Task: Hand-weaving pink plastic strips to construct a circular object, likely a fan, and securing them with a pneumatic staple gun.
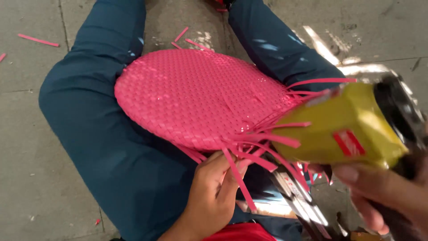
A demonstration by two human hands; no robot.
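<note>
A round pink woven mat (191, 96) rests across my lap, on my dark blue trouser legs. Loose pink strips (263, 147) hang from its near edge. My left hand (214, 192) grips that edge from below, with one pink strip running over its fingers. My right hand (383, 196) holds a yellow and black tool (352, 129) close to the camera, blurred, its front end at the loose strips on the mat's right side.
I sit on a grey concrete floor (26, 147). Cut pink strip pieces (38, 40) lie on the floor at the upper left and beyond the mat. Long shiny strips (298, 201) lie under the tool near my right knee.
</note>
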